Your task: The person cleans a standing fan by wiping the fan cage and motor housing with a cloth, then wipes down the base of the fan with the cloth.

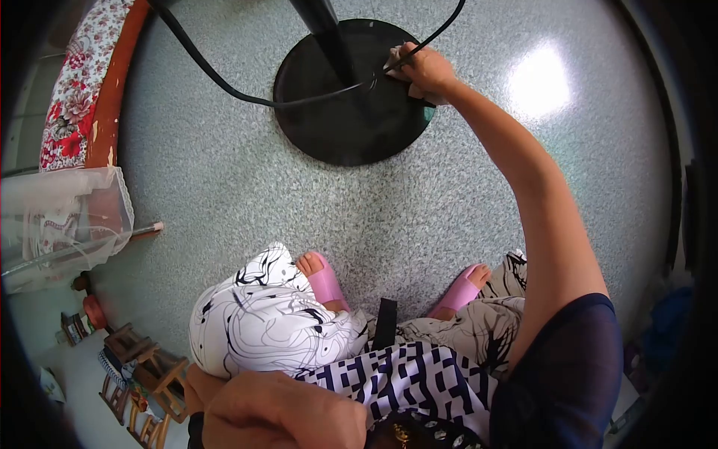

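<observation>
A round black base point(329, 135) of a stand rests on the speckled floor, with a black pole point(317, 15) rising from it. At the right edge of the base, my right hand point(429, 71) is closed around a pale cloth point(393, 58) and presses it on the surface. A black cable point(262, 100) loops over the base and passes by my right fingers. My left hand point(314, 408) lies bent close to my body at the bottom of the view, its fingers hidden.
A bed edge point(105, 120) with floral fabric runs along the left. Below it hangs a sheer lace-edged cover point(112, 202). Several small wooden chairs point(161, 378) stand at lower left. My feet in pink slippers point(326, 283) are in front of the base.
</observation>
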A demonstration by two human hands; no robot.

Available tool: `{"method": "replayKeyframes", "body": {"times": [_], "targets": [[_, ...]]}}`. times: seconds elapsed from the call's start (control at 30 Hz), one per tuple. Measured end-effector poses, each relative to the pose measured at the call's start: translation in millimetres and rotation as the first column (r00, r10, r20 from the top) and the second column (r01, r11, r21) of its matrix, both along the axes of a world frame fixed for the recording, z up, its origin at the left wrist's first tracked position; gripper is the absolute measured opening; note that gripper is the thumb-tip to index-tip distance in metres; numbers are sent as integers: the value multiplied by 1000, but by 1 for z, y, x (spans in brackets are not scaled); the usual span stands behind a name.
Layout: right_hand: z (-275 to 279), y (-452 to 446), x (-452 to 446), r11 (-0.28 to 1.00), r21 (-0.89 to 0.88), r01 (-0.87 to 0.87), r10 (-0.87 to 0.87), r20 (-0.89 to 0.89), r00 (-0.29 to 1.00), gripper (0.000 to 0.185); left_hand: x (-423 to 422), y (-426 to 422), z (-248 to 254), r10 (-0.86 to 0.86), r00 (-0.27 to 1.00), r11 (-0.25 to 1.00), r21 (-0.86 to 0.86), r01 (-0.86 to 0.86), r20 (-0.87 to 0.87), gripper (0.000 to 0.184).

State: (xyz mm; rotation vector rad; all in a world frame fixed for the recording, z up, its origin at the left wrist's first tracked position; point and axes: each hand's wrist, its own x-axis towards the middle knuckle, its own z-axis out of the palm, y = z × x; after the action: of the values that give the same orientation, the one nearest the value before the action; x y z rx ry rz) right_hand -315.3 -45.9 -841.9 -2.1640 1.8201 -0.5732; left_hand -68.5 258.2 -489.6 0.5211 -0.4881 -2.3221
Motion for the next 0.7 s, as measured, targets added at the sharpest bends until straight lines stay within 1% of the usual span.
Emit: {"method": "replayKeyframes", "body": {"times": [0.03,0.1,0.13,0.17,0.2,0.23,0.27,0.33,0.43,0.47,0.53,0.6,0.67,0.7], "targets": [[4,6,5,1000,-27,-15,12,-93,996,39,0,-1,0,0,1000,1000,-2,0,-4,22],[13,21,14,999,-52,4,-9,-93,996,36,7,-3,-3,-3,1000,1000,-2,3,-9,21],[15,28,18,996,-81,21,-29,-91,995,33,14,-6,-7,-77,997,997,-19,77,-31,20],[15,35,21,997,-80,23,-30,-92,995,33,18,-7,-9,-151,987,988,-37,149,-52,25],[16,41,23,997,-69,-36,30,-90,995,32,17,-3,-9,-152,987,988,-34,151,-52,25],[16,48,24,994,-59,-94,88,-88,992,31,6,-4,-4,-86,996,996,-15,86,-29,19],[12,56,27,994,-58,-90,85,-90,992,31,0,-4,-1,-21,1000,1000,1,21,-6,20],[5,74,36,974,-126,-188,186,-27,982,25,0,-5,0,-32,1000,1000,1,32,0,20],[11,103,51,966,-39,-254,255,25,966,19,-3,-5,3,-53,999,999,6,53,11,21],[18,115,55,948,20,-318,318,17,948,21,-3,-5,3,-64,998,998,16,64,17,21],[16,136,64,910,54,-411,412,-10,911,29,3,-3,-3,-92,996,996,-2,91,-6,19],[17,152,74,833,173,-525,525,53,850,36,1,-1,-2,-120,992,993,-23,120,-26,17],[13,153,75,825,169,-539,533,82,842,38,-10,1,6,-53,997,996,72,49,50,21],[11,153,75,813,170,-558,546,111,830,40,-9,1,6,-54,997,996,70,51,52,21]]}}
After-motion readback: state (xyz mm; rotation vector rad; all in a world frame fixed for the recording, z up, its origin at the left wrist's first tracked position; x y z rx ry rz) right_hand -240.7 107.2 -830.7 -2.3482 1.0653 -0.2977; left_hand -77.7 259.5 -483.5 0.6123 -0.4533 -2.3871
